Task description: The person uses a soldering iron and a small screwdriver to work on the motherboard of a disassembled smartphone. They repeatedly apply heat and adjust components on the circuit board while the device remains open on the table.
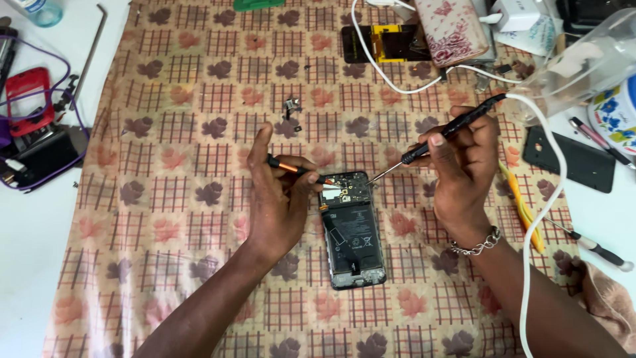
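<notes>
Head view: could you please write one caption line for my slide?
Left hand and right hand each hold a tool over an opened phone on a patterned cloth.

red phone frame point(26, 99), white cable point(543, 219), patterned cloth point(165, 199)

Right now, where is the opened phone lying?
In the head view, the opened phone lies face down near the middle of the patterned cloth, between the left hand and the right hand, both pointing thin tools at its upper end.

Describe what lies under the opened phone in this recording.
The opened phone lies on a leaf-patterned cloth spread over a white table. What is directly under the phone, and its face-down side, cannot be seen.
</notes>
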